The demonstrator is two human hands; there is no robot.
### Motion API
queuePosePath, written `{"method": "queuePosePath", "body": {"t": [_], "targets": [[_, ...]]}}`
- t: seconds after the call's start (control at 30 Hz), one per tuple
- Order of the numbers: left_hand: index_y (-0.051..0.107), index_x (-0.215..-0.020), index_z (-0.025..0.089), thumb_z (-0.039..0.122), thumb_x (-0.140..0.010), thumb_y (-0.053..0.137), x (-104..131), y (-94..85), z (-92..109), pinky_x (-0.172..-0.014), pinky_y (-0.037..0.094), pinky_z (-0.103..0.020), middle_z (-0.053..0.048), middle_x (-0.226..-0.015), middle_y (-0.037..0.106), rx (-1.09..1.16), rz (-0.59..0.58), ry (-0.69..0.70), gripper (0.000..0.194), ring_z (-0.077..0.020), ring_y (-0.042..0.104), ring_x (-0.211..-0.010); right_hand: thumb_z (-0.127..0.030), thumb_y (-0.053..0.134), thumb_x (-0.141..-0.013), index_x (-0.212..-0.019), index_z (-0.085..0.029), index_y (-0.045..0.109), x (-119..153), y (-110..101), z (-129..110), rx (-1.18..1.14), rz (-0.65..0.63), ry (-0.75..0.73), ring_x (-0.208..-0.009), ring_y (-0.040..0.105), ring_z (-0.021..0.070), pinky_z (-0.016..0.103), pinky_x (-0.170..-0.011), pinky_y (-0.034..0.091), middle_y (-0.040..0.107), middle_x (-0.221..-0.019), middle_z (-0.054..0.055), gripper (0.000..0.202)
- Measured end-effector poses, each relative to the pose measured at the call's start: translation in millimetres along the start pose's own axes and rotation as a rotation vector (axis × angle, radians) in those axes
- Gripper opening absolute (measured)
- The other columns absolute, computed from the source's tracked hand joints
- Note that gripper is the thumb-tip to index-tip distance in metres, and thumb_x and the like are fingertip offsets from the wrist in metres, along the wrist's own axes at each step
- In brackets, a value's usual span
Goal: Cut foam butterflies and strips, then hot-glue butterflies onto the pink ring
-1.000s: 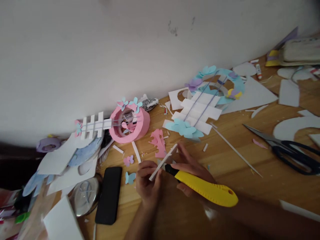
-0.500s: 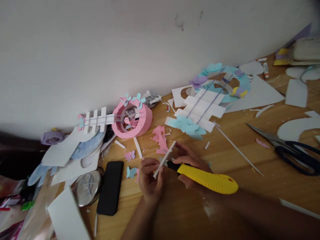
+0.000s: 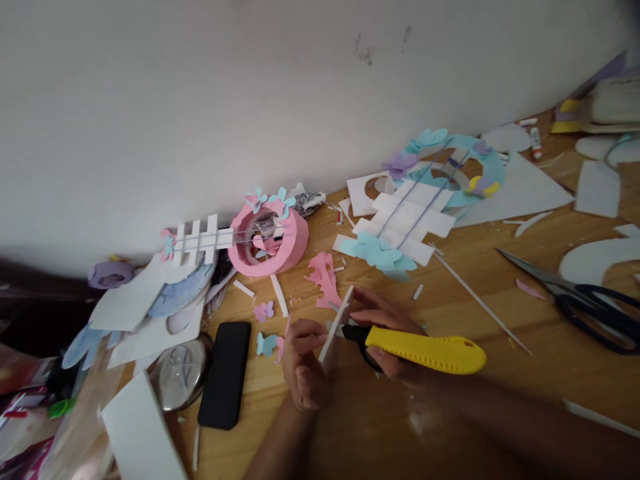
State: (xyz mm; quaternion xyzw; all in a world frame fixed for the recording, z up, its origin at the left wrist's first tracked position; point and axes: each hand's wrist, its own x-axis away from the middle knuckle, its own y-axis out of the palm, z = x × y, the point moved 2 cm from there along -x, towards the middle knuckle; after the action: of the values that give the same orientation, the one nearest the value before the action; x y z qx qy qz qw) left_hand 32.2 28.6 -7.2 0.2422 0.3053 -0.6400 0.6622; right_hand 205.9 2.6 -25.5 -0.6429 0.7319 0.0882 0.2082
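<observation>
My left hand (image 3: 306,365) pinches a thin white strip (image 3: 336,328), which looks like foam board or card, near its lower end. My right hand (image 3: 393,333) is closed around a yellow utility knife (image 3: 427,350), its blade out and pointing left at the strip. Whether the blade touches the strip or passes behind it I cannot tell. Just beyond the hands lies a pink paper scrap (image 3: 324,280) with cut-out edges. To the left of my left hand are a small blue paper butterfly (image 3: 267,344) and a pink and purple one (image 3: 263,311).
A pink ring-shaped paper instrument (image 3: 295,243) and a blue one (image 3: 493,167) rest by the wall. Dark-handled scissors (image 3: 575,293) lie open at the right. A black phone (image 3: 225,375), a round metal tin (image 3: 181,375) and a white board piece (image 3: 140,430) occupy the left.
The knife handle has turned a little flatter and moved slightly right. My left hand has rotated, its fingers curled differently around the strip. The whole view has shifted slightly.
</observation>
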Motion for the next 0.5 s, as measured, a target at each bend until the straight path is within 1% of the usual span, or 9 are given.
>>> {"method": "queuePosePath", "body": {"t": [0.07, 0.13, 0.23, 0.3, 0.4, 0.5], "targets": [[0.066, -0.095, 0.020, 0.044, -0.101, 0.029, 2, -2.6, 0, -0.066, 0.047, -0.034, -0.005, -0.083, 0.059, -0.038, 0.004, 0.020, 0.045, -0.0193, 0.057, -0.075, -0.029, 0.063, -0.076, -0.126, -0.038, 0.064, 1, -1, 1, 0.021, -0.005, 0.013, -0.132, 0.054, 0.0324, 0.050, -0.103, 0.051, 0.051, -0.150, 0.004, 0.051], [0.068, -0.094, 0.020, 0.044, -0.101, 0.029, 4, -5.2, 0, -0.065, 0.046, -0.035, -0.006, -0.083, 0.058, -0.068, 0.001, 0.027, 0.047, -0.0196, 0.056, -0.075, -0.030, 0.061, -0.077, -0.132, -0.039, 0.061, 3, -2, 3, 0.046, -0.041, 0.018, -0.133, 0.054, 0.0331, 0.050, -0.103, 0.051, 0.050, -0.151, 0.004, 0.056], [0.069, -0.085, 0.020, 0.044, -0.102, 0.027, 4, -7.3, 0, -0.064, 0.045, -0.034, -0.005, -0.082, 0.055, -0.059, 0.032, -0.024, 0.051, -0.0190, 0.055, -0.074, -0.031, 0.061, -0.076, -0.140, -0.039, 0.055, 4, -4, 7, 0.074, -0.099, -0.004, -0.133, 0.053, 0.0341, 0.050, -0.103, 0.052, 0.049, -0.152, 0.003, 0.064], [0.069, -0.082, 0.019, 0.044, -0.102, 0.027, 3, -6.5, -2, -0.063, 0.044, -0.033, -0.005, -0.082, 0.053, -0.034, 0.064, -0.094, 0.052, -0.0179, 0.053, -0.073, -0.031, 0.062, -0.076, -0.142, -0.037, 0.053, 5, -4, 10, 0.074, -0.128, -0.014, -0.133, 0.053, 0.0344, 0.048, -0.103, 0.052, 0.048, -0.153, 0.003, 0.067], [0.067, -0.085, 0.019, 0.041, -0.103, 0.031, 1, -4.0, -7, -0.057, 0.039, -0.029, -0.004, -0.082, 0.051, 0.016, 0.137, -0.229, 0.046, -0.0144, 0.048, -0.065, -0.030, 0.062, -0.077, -0.143, -0.034, 0.054, 7, -3, 12, 0.046, -0.161, -0.002, -0.133, 0.053, 0.0334, 0.045, -0.105, 0.051, 0.046, -0.154, 0.004, 0.067], [0.065, -0.085, 0.018, 0.038, -0.103, 0.035, -1, -3.4, -15, -0.051, 0.033, -0.025, -0.002, -0.081, 0.050, 0.095, 0.255, -0.373, 0.040, -0.0107, 0.042, -0.057, -0.026, 0.062, -0.073, -0.136, -0.033, 0.061, 9, 0, 12, 0.041, -0.095, 0.019, -0.132, 0.054, 0.0327, 0.044, -0.106, 0.050, 0.050, -0.152, 0.005, 0.063]]}}
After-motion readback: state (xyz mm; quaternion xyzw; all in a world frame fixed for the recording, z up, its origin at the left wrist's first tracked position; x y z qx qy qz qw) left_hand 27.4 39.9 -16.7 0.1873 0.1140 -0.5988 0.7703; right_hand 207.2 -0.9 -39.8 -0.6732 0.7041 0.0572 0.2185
